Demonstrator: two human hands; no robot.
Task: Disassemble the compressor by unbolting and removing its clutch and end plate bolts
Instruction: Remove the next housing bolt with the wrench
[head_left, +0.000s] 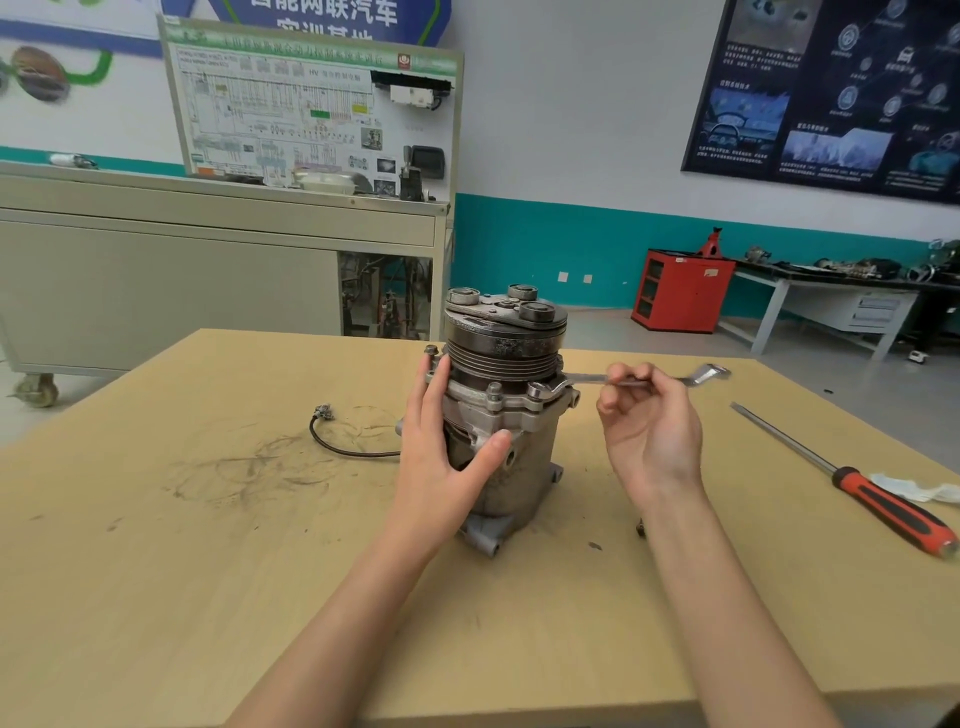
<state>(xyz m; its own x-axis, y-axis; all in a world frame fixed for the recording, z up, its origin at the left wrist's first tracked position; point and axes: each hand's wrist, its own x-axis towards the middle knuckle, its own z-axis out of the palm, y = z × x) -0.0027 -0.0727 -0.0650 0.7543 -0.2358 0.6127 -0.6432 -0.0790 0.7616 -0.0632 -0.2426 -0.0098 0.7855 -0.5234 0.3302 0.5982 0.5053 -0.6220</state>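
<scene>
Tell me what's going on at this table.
A person is unbolting a compressor standing upright on the wooden table. The left hand steadies its body with flat fingers; the right hand pinches a ring wrench whose end sits on a flange bolt. A red-handled screwdriver lies to the right, untouched.

Single head-worn wide-angle view, looking forward and down across the wooden table (156, 519). The compressor (524, 447) stands close at centre frame; the far workshop wall (571, 130) fills the upper half.

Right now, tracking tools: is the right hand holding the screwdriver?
No, the right hand holds the wrench; the screwdriver lies on the table.
</scene>
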